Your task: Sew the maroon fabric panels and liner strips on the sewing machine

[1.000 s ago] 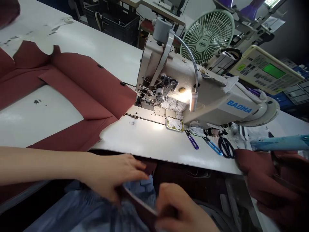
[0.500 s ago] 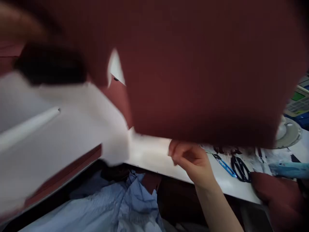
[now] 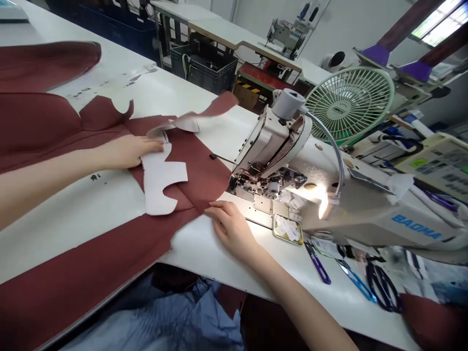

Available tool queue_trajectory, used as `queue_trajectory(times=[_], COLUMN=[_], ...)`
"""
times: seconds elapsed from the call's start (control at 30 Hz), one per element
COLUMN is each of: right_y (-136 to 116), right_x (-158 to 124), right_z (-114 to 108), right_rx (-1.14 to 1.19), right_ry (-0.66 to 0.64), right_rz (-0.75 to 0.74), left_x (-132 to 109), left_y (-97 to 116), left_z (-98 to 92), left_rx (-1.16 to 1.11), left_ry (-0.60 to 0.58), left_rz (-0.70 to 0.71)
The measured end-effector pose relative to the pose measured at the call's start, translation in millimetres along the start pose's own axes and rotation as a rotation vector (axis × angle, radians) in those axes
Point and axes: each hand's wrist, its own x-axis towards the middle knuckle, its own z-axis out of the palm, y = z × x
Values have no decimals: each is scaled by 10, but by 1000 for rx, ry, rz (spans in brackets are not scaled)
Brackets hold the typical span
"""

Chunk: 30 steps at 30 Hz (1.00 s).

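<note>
Dark red fabric (image 3: 208,161) lies across the white table, its tip reaching the needle area of a sewing machine (image 3: 268,146). On top of it rests a white cut-out piece (image 3: 161,178) with curved notches. My left hand (image 3: 133,150) has its fingers together over the upper part of the white piece; its fingertips are partly hidden by a loose flap (image 3: 186,122), white and dark red. My right hand (image 3: 230,224) lies at the fabric's near edge, just left of the machine's plate, fingers slightly bent and pressed on the edge.
A small tin (image 3: 287,229) with white scraps stands beside the machine. Purple snips (image 3: 318,263), blue snips (image 3: 356,281) and black-handled scissors (image 3: 383,287) lie at the right. A green fan (image 3: 347,105) stands behind. More red fabric (image 3: 84,273) covers the left side.
The large red fabric that blocked the view has come down onto the table, uncovering the machine. My left hand has moved down onto the white piece, and my right hand has moved left onto the fabric edge.
</note>
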Motion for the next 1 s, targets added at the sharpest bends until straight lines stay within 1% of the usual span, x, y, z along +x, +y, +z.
queue_trajectory(times=[0.07,0.13,0.17,0.2,0.27,0.3,0.37,0.4,0.47,0.53,0.57,0.6,0.63,0.67,0.7,0.73,0.77,0.8,0.9,0.93,1.0], right_y=[13,7,-1,-13,-49,-72,-116,-133,-148,-134,-118,-99,-79,-60,-42,-26,-14,-5,7,8,15], right_x=[28,74,101,132,201,237,311,346,410,460,479,495,507,513,511,498,474,436,263,201,100], right_z=[27,51,68,88,135,158,192,202,215,237,256,280,305,328,343,347,339,320,239,221,216], right_rx=[-93,-187,-233,-275,-345,-377,-443,-474,-516,-540,-553,-568,-583,-596,-603,-601,-589,-571,-516,-506,-499], right_ry=[19,25,20,10,-16,-31,-64,-84,-127,-155,-160,-156,-146,-136,-128,-123,-123,-126,-126,-117,-84], right_rz=[0,16,25,34,52,64,98,116,138,142,140,136,129,117,102,83,61,40,10,11,27], left_x=[-113,-236,-289,-334,-400,-420,-433,-422,-364,-256,-186,-106,-18,75,172,266,352,426,536,532,485], left_y=[-47,16,96,205,468,596,781,823,810,729,693,675,680,710,761,829,905,982,1162,1195,1222], left_z=[143,178,178,182,232,282,401,449,482,418,363,308,265,245,254,297,371,471,828,933,1074], left_rx=[8,28,30,15,-41,-71,-108,-125,-192,-298,-340,-372,-392,-400,-399,-390,-376,-355,-284,-262,-217], left_ry=[-82,-85,-70,-69,-113,-144,-169,-167,-176,-203,-194,-160,-102,-29,39,83,100,88,-46,-75,-82], left_rz=[-40,-57,-27,37,180,229,254,244,217,163,110,42,-27,-74,-85,-56,6,83,294,334,357])
